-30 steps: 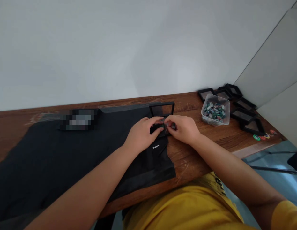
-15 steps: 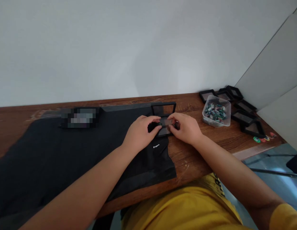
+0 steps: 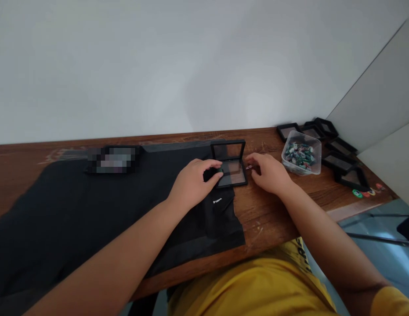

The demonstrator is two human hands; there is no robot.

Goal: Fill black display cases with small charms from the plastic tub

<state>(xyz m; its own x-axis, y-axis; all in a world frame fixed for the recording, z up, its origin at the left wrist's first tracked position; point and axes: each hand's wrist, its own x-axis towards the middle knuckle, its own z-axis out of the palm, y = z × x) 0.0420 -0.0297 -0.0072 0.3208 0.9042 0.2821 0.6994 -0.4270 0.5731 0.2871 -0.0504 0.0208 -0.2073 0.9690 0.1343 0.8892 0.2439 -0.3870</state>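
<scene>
A black hinged frame with clear panes [image 3: 233, 172] lies opened on the right edge of a black cloth [image 3: 125, 206], its lid standing up at the back. My left hand [image 3: 195, 182] rests at the frame's left side, thumb and fingers around a small dark green piece [image 3: 221, 170] over the pane. To the right of the frame is my right hand [image 3: 268, 172], its fingers curled round a small pinkish piece [image 3: 249, 167] that is mostly hidden. It does not touch the frame.
A clear plastic tub [image 3: 302, 152] of small coloured pieces stands at the right, with several black frames [image 3: 339, 162] beyond it. Round stickers [image 3: 357, 193] mark the table's right edge. A partly pixelated dark object [image 3: 115, 160] lies at left; a white scrap [image 3: 217, 200] sits on the cloth.
My right hand has moved right, off the opened frame, and the pane beneath is now uncovered. My left hand has stayed at the frame's left side.
</scene>
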